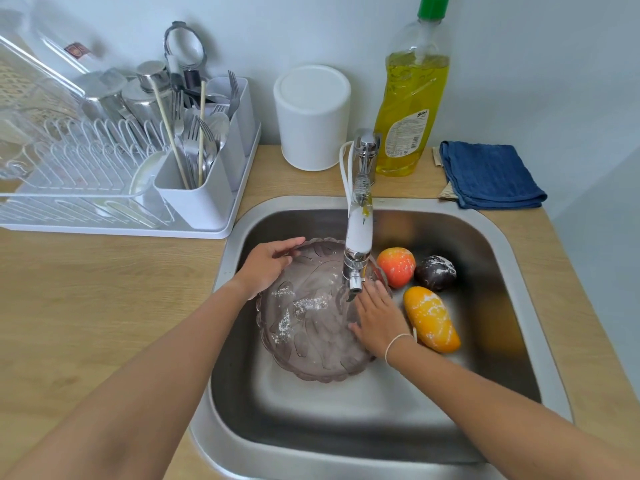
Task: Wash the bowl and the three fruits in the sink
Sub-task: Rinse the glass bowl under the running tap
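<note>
A clear, brownish scalloped bowl (pixel 311 327) sits tilted in the steel sink (pixel 381 427), dusted with white powder, under the faucet spout (pixel 358 244). My left hand (pixel 266 268) grips the bowl's far left rim. My right hand (pixel 375 317) lies flat with fingers spread on the bowl's inner right side. To the right in the sink lie three powder-marked fruits: a red-orange apple (pixel 396 266), a dark plum (pixel 435 273) and a yellow mango (pixel 431 318). Whether water is running is hard to tell.
A white dish rack with cutlery (pixel 121 161) stands on the wooden counter at the left. Behind the sink are a white canister (pixel 311 116), a yellow dish soap bottle (pixel 412 98) and a folded blue cloth (pixel 490 174).
</note>
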Motion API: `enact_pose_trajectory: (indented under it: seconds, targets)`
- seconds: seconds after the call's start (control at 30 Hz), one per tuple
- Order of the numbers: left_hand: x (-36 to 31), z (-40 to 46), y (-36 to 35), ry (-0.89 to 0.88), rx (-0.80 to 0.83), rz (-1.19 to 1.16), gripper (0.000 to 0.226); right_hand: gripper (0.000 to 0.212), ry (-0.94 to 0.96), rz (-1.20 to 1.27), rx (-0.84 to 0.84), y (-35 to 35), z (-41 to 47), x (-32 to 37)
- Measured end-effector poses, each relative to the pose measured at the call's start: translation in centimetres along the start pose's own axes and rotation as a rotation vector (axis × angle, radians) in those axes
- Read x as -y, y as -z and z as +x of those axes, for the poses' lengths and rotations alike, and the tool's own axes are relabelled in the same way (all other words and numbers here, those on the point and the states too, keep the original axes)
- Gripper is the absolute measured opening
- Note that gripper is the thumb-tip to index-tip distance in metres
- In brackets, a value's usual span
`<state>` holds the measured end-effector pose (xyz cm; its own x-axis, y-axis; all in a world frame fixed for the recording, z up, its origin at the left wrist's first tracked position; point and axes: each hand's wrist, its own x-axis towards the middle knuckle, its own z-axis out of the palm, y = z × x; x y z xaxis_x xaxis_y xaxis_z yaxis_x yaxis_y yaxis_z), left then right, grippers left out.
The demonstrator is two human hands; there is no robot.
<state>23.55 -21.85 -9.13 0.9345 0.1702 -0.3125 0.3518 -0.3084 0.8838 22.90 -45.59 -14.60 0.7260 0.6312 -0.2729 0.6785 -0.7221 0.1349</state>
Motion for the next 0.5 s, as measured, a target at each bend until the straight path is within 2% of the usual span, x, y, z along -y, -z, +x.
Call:
enact_pose_trajectory:
  seconds: [0.1, 0.2, 0.3, 0.4, 0.5]
  targets:
    - [0.1, -0.2, -0.1, -0.004, -0.030, -0.009, 0.052, 0.078, -0.020, 0.274, 0.131, -1.6, -1.6, 3.6]
    - [0.1, -0.3, -0.6, -0.002, -0.025, -0.031, 0.051, 0.092, 0.143, 0.565, 0.294, -1.6, -3.3, 7.2]
    - [-0.2, -0.1, -0.4, 0.000, -0.017, 0.001, 0.049, 0.059, 0.269, 0.713, 0.345, -0.4, -3.3, 8.5]
    - [-0.5, -0.4, -0.3, -0.001, -0.019, 0.023, 0.049, 0.060, 0.343, 0.590, 0.329, -0.3, -2.8, 6.5]
    - [-0.6, -0.7, -0.2, -0.003, -0.032, 0.037, 0.046, 0.053, 0.371, 0.289, 0.327, -0.5, -2.2, 2.7]
